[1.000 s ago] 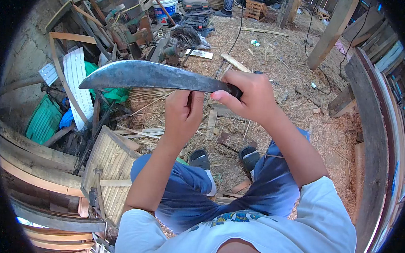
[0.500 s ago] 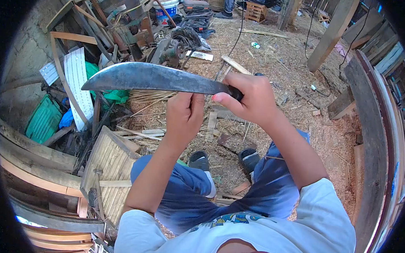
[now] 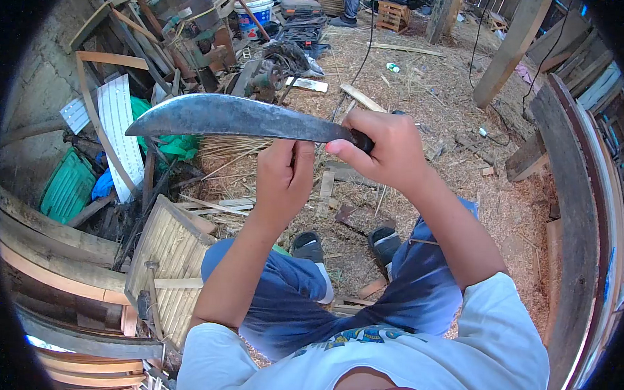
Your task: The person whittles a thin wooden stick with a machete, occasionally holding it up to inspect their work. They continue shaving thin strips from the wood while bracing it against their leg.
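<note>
A machete (image 3: 225,116) with a broad, curved dark blade lies level across the view, its tip to the left. My right hand (image 3: 386,148) is closed around its dark handle, the thumb along the near side. Just under the middle of the blade is my left hand (image 3: 284,177), closed, with thumb and fingers pressed together. Its fingertips are partly hidden behind the blade's lower edge, and I cannot make out what they pinch. Both hands are raised in front of my body, above my knees.
A slatted wooden panel (image 3: 169,259) with a hammer (image 3: 150,296) on it stands at my left. Curved wood strips (image 3: 69,272) are stacked beside it. Wood shavings and offcuts cover the floor (image 3: 425,96). A post (image 3: 513,51) and long boards (image 3: 566,204) stand right. Another person's leg (image 3: 349,7) shows far back.
The hands and machete hold nearly the same position. The blade has tilted very slightly, its edge sitting a little higher.
</note>
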Action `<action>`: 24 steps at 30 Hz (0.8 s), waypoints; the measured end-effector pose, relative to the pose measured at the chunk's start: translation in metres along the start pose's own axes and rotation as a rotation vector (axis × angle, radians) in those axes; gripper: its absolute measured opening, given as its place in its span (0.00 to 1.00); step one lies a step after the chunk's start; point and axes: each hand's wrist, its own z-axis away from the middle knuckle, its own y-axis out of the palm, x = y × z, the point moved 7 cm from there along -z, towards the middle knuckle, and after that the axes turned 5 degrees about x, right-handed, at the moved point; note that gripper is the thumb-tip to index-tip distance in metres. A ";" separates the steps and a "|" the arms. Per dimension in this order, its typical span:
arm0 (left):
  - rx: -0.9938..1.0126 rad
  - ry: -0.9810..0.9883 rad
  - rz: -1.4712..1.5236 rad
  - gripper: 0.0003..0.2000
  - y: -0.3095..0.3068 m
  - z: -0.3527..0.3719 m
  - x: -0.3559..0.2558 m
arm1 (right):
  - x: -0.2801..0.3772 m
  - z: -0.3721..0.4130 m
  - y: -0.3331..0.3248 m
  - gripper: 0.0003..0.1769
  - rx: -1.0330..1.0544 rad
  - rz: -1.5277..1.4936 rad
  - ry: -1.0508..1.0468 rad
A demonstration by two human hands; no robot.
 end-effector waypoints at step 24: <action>0.035 0.050 -0.165 0.07 -0.002 -0.003 -0.016 | -0.002 0.000 0.002 0.25 -0.035 -0.046 0.058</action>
